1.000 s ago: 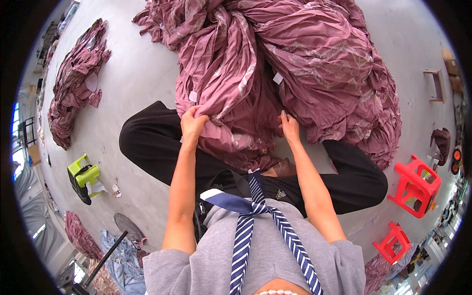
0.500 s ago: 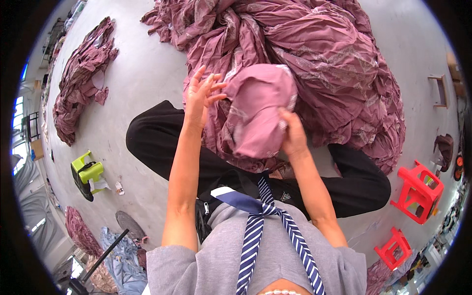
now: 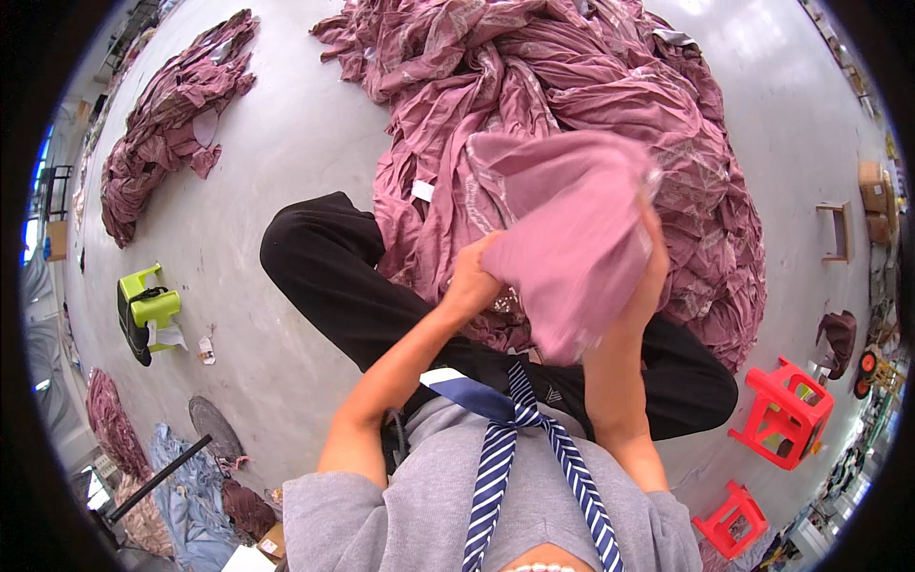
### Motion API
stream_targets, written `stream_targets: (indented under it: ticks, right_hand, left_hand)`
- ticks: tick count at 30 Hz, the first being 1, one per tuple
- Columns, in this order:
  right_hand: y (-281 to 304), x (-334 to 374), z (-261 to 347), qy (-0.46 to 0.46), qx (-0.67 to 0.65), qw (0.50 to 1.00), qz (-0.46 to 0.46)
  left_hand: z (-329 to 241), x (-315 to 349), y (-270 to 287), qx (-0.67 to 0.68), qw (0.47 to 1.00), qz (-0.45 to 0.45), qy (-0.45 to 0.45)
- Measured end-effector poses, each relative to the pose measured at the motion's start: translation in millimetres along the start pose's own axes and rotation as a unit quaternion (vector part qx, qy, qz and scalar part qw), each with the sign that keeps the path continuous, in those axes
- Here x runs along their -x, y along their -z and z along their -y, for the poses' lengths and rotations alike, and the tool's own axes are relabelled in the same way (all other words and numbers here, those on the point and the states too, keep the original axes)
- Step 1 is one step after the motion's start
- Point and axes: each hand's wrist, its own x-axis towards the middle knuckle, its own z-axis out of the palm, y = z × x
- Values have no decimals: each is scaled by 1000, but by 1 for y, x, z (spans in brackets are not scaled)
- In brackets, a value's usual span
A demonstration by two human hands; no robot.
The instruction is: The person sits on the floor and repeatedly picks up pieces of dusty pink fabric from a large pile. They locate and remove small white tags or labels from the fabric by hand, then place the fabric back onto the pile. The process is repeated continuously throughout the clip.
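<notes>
Hands, left (image 3: 474, 278) and right (image 3: 646, 276), pinch a mauve cloth (image 3: 572, 229) raised above the mauve fabric heap (image 3: 572, 86).

The floor (image 3: 286, 153) is smooth, pale grey concrete with a dull sheen; a bright patch of overhead light reflects near the top right. A separate heap of mauve fabric (image 3: 167, 114) lies on the floor at upper left. A lime-green plastic stool (image 3: 145, 307) lies tipped at the left, with small scraps of white paper just beside it. Two red plastic stools (image 3: 784, 412) (image 3: 731, 519) stand at lower right. A small wooden stool (image 3: 837, 232) stands at the right edge. A round dark floor cover (image 3: 215, 429) sits at lower left, near crumpled blue-grey cloth (image 3: 186, 486). Daylight enters at the far left rim.
</notes>
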Motion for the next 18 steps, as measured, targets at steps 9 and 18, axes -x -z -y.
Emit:
stream_targets:
  ticks: [9, 18]
  right_hand:
    - [174, -152, -8, -154, 141, 976, -67]
    - [201, -68, -62, -147, 309, 931, -126]
  left_hand:
    - [95, -22, 39, 211, 950, -92, 211]
    - [108, -17, 41, 307, 893, -164, 285]
